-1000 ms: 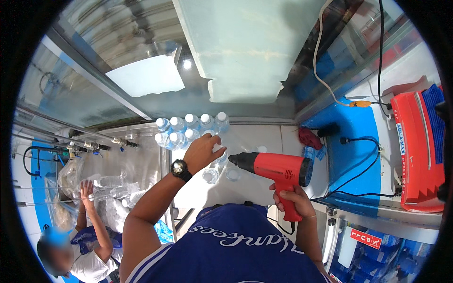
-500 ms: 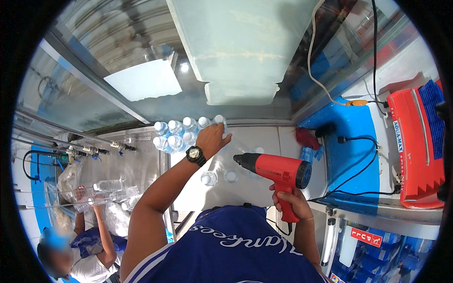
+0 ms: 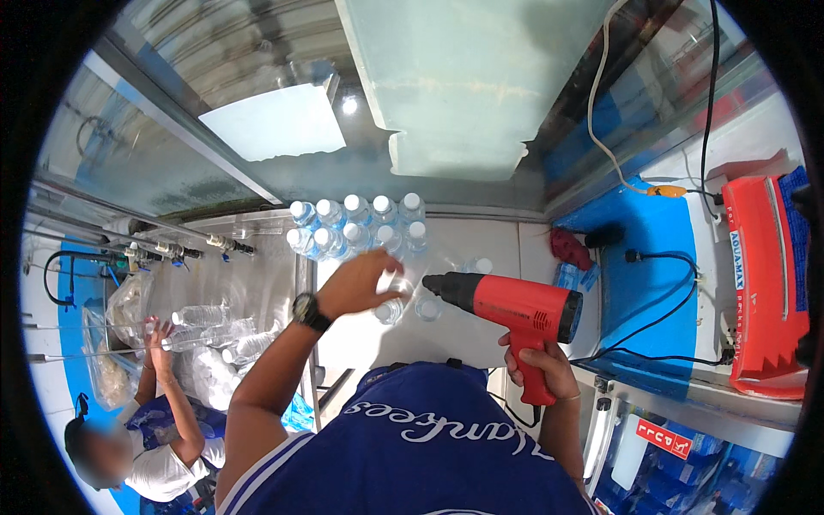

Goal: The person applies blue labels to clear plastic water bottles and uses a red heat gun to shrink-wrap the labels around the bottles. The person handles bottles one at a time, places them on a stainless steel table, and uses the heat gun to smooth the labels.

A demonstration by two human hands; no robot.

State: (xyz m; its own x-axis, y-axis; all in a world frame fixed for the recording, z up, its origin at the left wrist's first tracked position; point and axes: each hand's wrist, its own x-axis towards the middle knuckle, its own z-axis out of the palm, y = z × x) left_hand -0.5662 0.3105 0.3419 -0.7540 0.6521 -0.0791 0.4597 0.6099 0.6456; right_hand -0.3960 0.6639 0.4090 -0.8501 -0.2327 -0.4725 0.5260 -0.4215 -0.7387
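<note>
My right hand (image 3: 545, 367) grips the handle of a red heat gun (image 3: 525, 309), its black nozzle pointing left over the counter. My left hand (image 3: 354, 285), with a black watch on the wrist, reaches over the counter with thumb and fingers apart, slightly blurred. Just beside its thumb stands a clear bottle (image 3: 389, 312), partly covered by the hand. Another clear bottle (image 3: 427, 306) is below the nozzle, and a white-capped one (image 3: 482, 267) is partly behind the gun. Beyond my left hand, several white-capped water bottles (image 3: 352, 233) stand upright in two rows.
A glass wall (image 3: 283, 184) closes the counter's far side. Left are a metal basin (image 3: 257, 283) with taps (image 3: 172, 251) and loose bottles, and another person (image 3: 172, 438) handling bottles. A red box-shaped machine (image 3: 764, 283) and cords stand right; a dark red cloth (image 3: 569, 247) lies at the back.
My left hand has drawn back from the far right bottle of the rows toward the nearer bottles. The heat gun stays in my right hand. The other person's hand has moved up.
</note>
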